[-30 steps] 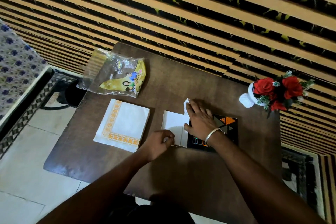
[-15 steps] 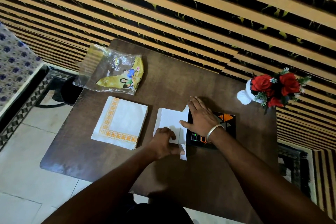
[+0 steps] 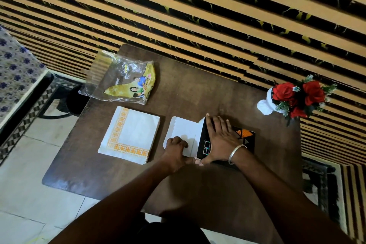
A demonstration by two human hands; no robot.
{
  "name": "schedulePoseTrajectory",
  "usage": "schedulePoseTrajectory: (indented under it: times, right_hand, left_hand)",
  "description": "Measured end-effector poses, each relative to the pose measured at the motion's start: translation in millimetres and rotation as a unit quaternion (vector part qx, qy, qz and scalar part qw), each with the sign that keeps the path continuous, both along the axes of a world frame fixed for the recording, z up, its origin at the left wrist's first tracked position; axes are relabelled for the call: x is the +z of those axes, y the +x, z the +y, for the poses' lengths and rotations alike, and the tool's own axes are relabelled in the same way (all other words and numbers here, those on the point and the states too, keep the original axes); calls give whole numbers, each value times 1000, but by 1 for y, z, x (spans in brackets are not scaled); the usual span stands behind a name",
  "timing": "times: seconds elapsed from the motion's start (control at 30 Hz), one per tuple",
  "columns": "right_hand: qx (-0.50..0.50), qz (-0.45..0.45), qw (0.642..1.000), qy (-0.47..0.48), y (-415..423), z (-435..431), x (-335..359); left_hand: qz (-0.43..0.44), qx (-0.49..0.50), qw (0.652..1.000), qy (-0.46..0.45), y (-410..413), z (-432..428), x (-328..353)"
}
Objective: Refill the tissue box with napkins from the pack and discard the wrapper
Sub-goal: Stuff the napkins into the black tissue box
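A black tissue box (image 3: pixel 244 136) with orange triangles lies flat on the dark wooden table (image 3: pixel 198 89). Its white end flap (image 3: pixel 183 130) is folded out to the left. My right hand (image 3: pixel 219 136) lies flat on top of the box, fingers spread. My left hand (image 3: pixel 175 147) rests on the white flap with fingers curled, gripping its near edge. A stack of white napkins (image 3: pixel 130 134) with an orange border sits left of the box. The empty clear and yellow wrapper (image 3: pixel 120 80) lies at the table's far left corner.
A white vase of red flowers (image 3: pixel 293 95) stands at the table's right edge. A striped wall runs behind the table. A dark stool (image 3: pixel 73 99) stands under the wrapper's corner, and a patterned bed edge (image 3: pixel 17 77) is at far left. Tiled floor lies below left.
My left hand slid right along the white flap toward the box's near corner. My right hand spread flatter over the box top. The flap now lies opened out flat.
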State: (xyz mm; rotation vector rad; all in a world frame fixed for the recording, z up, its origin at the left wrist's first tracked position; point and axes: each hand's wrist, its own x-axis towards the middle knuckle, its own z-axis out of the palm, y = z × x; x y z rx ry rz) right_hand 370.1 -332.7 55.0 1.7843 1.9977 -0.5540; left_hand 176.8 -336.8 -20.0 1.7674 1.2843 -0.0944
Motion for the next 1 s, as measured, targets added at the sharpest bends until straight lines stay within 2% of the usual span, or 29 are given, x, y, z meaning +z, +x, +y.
schedulePoseTrajectory:
  times: [0.13,0.23,0.33,0.4,0.43,0.53,0.63,0.7,0.83,1.0]
  right_hand:
    - [0,-8,1000,7,-4,2,-4]
    - [2,-10,1000,9,-4,2,-7]
    - [-2,-9,1000,15,-1,3,-12]
    - [-3,-11,1000,14,0,3,-15]
    - [-5,-12,1000,15,0,3,-16]
    - [-7,-13,1000,14,-1,4,-14]
    - [-9,-14,1000,17,-2,5,-9]
    - [-6,-18,1000,22,-2,5,-8]
    - [-4,-20,999,26,-3,3,-7]
    - [-7,-19,1000,23,-2,3,-7]
  left_hand:
    - [0,-14,1000,0,-5,2,6]
    - [-65,14,997,46,-23,6,20]
    - [-99,117,972,180,-60,13,31]
    - [-70,226,937,257,-91,21,31]
    - [-39,280,923,261,-108,27,28]
    - [93,374,910,155,-154,49,19]
    - [182,312,930,68,-181,62,10]
    - [163,310,937,13,-179,65,8]
    - [180,335,923,-51,-169,71,8]
    - [100,392,906,-123,-174,87,13]
